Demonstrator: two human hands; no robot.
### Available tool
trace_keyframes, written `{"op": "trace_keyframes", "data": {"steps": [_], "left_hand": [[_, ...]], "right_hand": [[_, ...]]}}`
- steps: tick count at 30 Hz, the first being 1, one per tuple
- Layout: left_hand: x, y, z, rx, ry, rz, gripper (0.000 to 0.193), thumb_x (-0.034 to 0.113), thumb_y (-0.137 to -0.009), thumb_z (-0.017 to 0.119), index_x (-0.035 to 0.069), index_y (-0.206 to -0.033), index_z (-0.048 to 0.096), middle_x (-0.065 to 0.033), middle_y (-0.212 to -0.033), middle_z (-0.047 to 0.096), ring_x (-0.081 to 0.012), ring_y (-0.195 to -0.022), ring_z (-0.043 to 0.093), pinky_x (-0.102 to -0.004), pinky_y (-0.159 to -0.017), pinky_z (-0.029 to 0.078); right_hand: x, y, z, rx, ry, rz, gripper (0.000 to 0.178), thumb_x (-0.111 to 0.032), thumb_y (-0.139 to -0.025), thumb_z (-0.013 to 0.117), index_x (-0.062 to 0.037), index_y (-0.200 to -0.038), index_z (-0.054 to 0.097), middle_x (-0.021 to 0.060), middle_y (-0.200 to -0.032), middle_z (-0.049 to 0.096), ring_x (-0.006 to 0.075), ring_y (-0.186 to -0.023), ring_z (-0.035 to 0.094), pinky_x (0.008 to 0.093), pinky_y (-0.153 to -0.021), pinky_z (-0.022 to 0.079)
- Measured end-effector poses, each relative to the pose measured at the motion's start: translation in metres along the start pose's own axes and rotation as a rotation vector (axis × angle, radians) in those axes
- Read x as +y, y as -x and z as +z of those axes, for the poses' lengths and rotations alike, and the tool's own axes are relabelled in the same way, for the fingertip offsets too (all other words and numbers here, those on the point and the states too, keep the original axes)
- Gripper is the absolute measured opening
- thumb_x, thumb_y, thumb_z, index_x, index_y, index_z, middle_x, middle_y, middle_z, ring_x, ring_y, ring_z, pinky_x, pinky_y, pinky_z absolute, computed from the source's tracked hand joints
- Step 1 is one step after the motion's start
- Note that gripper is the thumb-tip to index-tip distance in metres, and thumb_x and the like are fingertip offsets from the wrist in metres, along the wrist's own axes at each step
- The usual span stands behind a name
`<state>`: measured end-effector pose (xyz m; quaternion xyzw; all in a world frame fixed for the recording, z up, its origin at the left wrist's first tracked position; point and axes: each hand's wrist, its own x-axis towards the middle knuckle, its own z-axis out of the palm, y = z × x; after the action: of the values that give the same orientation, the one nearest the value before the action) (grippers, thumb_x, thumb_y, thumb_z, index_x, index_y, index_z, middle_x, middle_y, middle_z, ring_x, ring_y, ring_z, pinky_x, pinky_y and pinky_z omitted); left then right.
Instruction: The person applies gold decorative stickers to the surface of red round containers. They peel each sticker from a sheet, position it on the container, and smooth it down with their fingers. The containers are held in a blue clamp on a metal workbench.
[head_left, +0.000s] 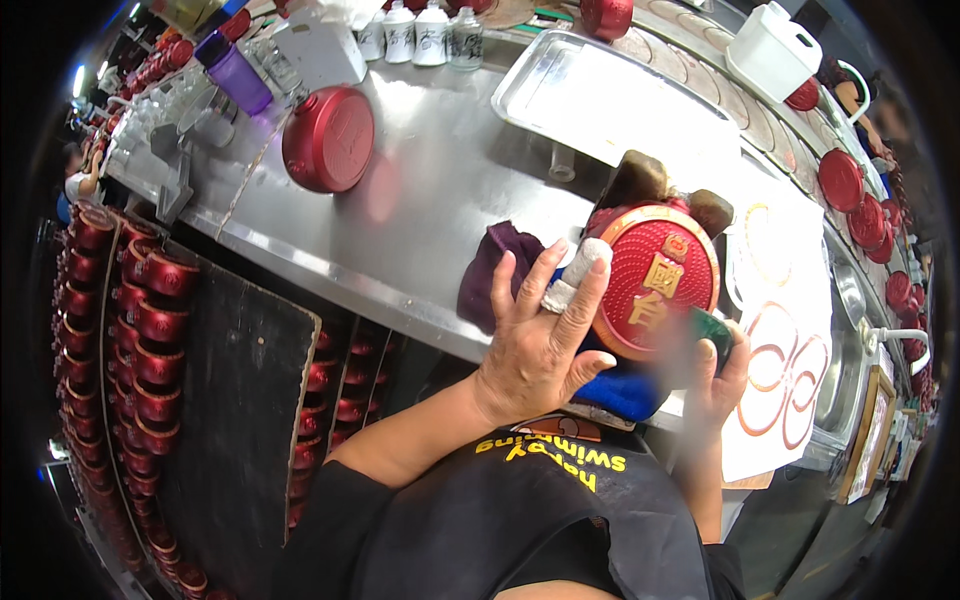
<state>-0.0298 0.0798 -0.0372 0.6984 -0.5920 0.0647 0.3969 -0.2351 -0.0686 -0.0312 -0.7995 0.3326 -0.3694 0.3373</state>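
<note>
A round, flat red bottle [655, 270] with a gold rim and raised gold characters lies face up before me. My left hand [535, 355] is open, its fingers spread against the bottle's left edge. One of its fingers looks wrapped in white. My right hand [728, 375] is closed on a green pad [710, 335] at the bottle's lower right edge. A blurred patch hides part of that hand and of the bottle's lower face. Blue cloth [625, 395] shows below the bottle, and two brown rounded pads [640, 178] sit beyond it. A dark purple cloth [487, 275] lies left of my left hand.
Another red round bottle [330, 138] stands on the steel table [440, 150]. A metal tray [610, 90] and white bottles [430, 35] are farther back. At right are a paper sheet with ring marks [775, 420] and a sink [835, 380]. Red bottles fill racks [160, 310] at left.
</note>
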Motion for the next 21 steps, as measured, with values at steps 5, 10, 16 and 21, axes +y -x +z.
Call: {"op": "trace_keyframes", "data": {"steps": [5, 10, 16, 21], "left_hand": [[-0.027, -0.055, -0.013, -0.091, 0.021, 0.151, 0.074, 0.056, -0.108, 0.040, 0.003, -0.159, 0.040, -0.0156, -0.151, 0.057, -0.0407, -0.143, 0.043, -0.0667, -0.119, 0.017], [-0.027, -0.126, -0.012, -0.316, 0.048, 0.337, 0.064, 0.056, -0.108, 0.041, 0.010, -0.151, 0.053, -0.0131, -0.133, 0.069, -0.0336, -0.142, 0.049, -0.0615, -0.121, 0.023], [0.022, -0.132, 0.018, -0.473, -0.020, 0.648, 0.057, 0.047, -0.091, 0.072, 0.012, -0.135, 0.065, -0.0071, -0.111, 0.076, -0.0259, -0.137, 0.054, -0.0619, -0.124, 0.015], [0.030, -0.054, 0.007, -0.434, -0.046, 0.673, 0.056, 0.052, -0.090, 0.068, 0.015, -0.132, 0.069, -0.0022, -0.124, 0.072, -0.0222, -0.143, 0.051, -0.0641, -0.126, 0.002]], "right_hand": [[-0.005, 0.002, -0.002, -0.021, -0.214, 0.146, 0.032, -0.023, -0.103, 0.069, 0.0013, -0.122, 0.059, 0.0069, -0.101, 0.064, 0.0141, -0.092, 0.060, 0.0286, -0.084, 0.049], [0.004, 0.007, -0.013, 0.064, -0.290, 0.219, 0.032, -0.019, -0.102, 0.071, 0.0014, -0.123, 0.058, 0.0045, -0.103, 0.062, 0.0126, -0.095, 0.057, 0.0261, -0.086, 0.047], [0.023, 0.006, -0.033, 0.222, -0.473, 0.321, 0.025, -0.018, -0.106, 0.064, 0.0000, -0.122, 0.059, 0.0016, -0.104, 0.063, 0.0078, -0.091, 0.057, 0.0219, -0.080, 0.048], [0.017, 0.015, -0.027, 0.178, -0.385, 0.259, 0.025, -0.017, -0.105, 0.066, -0.0011, -0.123, 0.059, 0.0024, -0.104, 0.064, 0.0097, -0.090, 0.059, 0.0228, -0.079, 0.050]]}}
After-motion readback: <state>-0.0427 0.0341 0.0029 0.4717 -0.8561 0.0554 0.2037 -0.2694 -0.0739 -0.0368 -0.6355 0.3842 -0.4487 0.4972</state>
